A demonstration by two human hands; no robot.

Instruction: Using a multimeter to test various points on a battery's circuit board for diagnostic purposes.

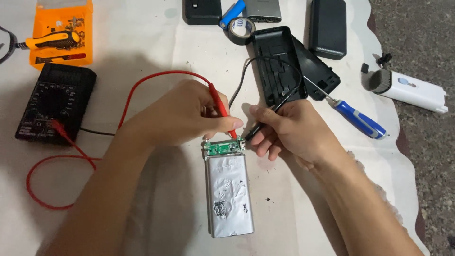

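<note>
Head view: the left hand (187, 114) pinches a red multimeter probe (222, 106) between thumb and fingers, its tip pressed down at the far edge of a small green circuit board (223, 147). The right hand (289, 130) grips a black multimeter probe (265, 122) in the same way, its tip just beside the board's right corner. The board sits at the far end of a flat silver battery pouch (230, 194), which lies lengthwise on a white cloth (156, 42) between the two forearms.

The red lead (71, 156) loops across the cloth to a black multimeter (54, 102) on the left. Beyond the meter stands an orange tray (61, 33) with an orange-handled tool in it. Past the hands lie an opened black plastic case (277, 64), a roll of black tape (241, 29), a blue cylindrical cell (232, 14) and a closed black box (328, 27). A blue-handled screwdriver (358, 119) lies to the right, near a white cleaning brush (407, 90) on the dark floor.
</note>
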